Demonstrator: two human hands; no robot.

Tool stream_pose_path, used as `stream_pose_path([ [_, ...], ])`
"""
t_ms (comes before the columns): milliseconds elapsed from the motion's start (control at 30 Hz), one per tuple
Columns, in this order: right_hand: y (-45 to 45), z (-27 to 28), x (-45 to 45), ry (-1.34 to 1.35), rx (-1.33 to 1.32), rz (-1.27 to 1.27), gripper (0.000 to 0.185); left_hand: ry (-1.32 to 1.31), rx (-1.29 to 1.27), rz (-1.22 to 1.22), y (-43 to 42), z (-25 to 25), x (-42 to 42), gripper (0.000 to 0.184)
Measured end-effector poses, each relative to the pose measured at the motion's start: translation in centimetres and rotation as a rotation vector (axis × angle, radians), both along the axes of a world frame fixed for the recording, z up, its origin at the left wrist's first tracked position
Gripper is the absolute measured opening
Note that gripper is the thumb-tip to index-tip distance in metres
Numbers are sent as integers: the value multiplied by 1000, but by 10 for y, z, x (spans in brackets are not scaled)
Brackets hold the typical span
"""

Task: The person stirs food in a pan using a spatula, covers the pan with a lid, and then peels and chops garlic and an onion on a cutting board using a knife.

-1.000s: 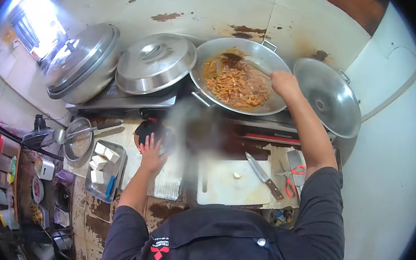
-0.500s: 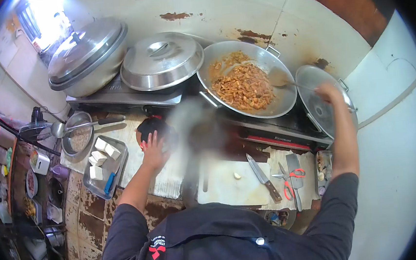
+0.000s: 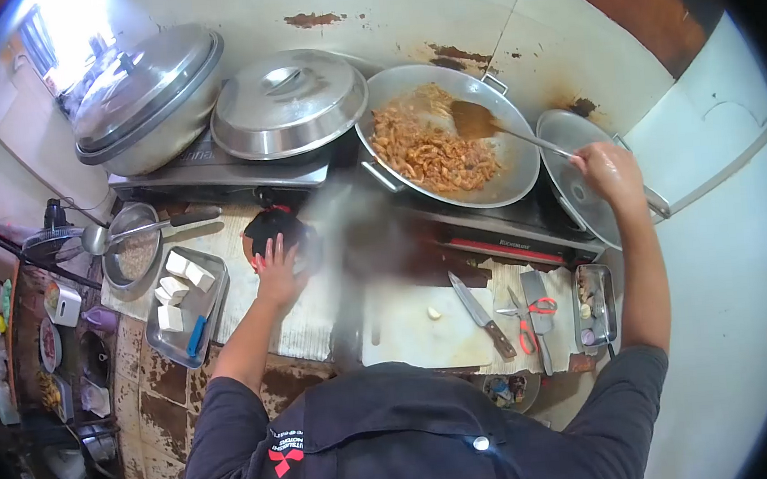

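Observation:
My right hand (image 3: 611, 172) is closed around the long handle of a cooking turner (image 3: 529, 139). The turner's broad blade, coated brown with sauce, is over the far right part of the food, touching it or just above; I cannot tell which. Below it a wide two-handled wok (image 3: 518, 179) holds saucy brown pieces of food (image 3: 431, 150), probably meat. My left hand (image 3: 280, 273) lies with fingers spread on the near edge of a dark round object (image 3: 267, 226), partly hidden by the hand and a blurred patch.
A lidded pot (image 3: 288, 107) and a larger tilted pot (image 3: 156, 95) stand left of the wok. A metal lid (image 3: 582, 192) leans at right. On the counter are a tray of white blocks (image 3: 191, 291), a cutting board (image 3: 418, 336), a knife (image 3: 481, 313) and scissors (image 3: 525, 323).
The turner's blade has swung up and left from the wok's right side onto the food. My right hand has shifted slightly, and the left stays in place.

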State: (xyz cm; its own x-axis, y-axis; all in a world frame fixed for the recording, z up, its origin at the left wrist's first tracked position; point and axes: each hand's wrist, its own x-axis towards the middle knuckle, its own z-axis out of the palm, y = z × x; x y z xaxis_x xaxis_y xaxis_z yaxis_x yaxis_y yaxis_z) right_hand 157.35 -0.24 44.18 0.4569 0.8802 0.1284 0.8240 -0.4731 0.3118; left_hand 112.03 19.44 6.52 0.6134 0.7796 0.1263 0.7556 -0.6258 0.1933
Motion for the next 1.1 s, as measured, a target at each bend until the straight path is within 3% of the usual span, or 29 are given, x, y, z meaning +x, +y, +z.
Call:
stream_pose_path([
  [67, -9, 6, 19, -58, -59, -91, 26, -8, -7, -1, 2, -1, 0, 69],
  [167, 3, -27, 66, 144, -173, -300, 33, 7, 10, -6, 4, -5, -1, 69],
  [233, 18, -69, 91, 477, -170, -393, 39, -13, 15, -10, 2, -6, -2, 70],
  [267, 34, -108, 112, 620, -180, -316, 40, -24, 18, -12, 1, -5, -2, 70],
  [367, 67, -163, 86, 960, 39, -331, 40, -20, 30, -17, 3, -7, -2, 70],
  [467, 70, -141, 24, 677, 46, -212, 37, -6, 30, -17, 4, -9, -3, 70],
  [500, 63, -145, 22, 355, 98, -30, 36, -3, 34, -18, 4, -8, -3, 70],
  [600, 32, -100, -19, 22, 79, 180, 33, -3, 28, -24, 2, -7, -2, 70],
  [700, -1, -73, -44, -42, 124, 194, 25, -5, 11, -20, 4, -6, -2, 70],
  [833, -47, -31, -82, 135, 168, 131, 17, 1, 0, -22, 3, -4, -3, 70],
  [900, -58, -21, -110, -13, 75, 204, 15, 2, -6, -20, 2, 0, 0, 70],
  [1000, -53, -58, -118, -49, -22, 245, 14, 3, -18, -19, 1, -1, -1, 70],
  [1100, -24, -103, -79, -92, 65, 251, 14, -7, -16, -23, 2, -4, -1, 70],
])
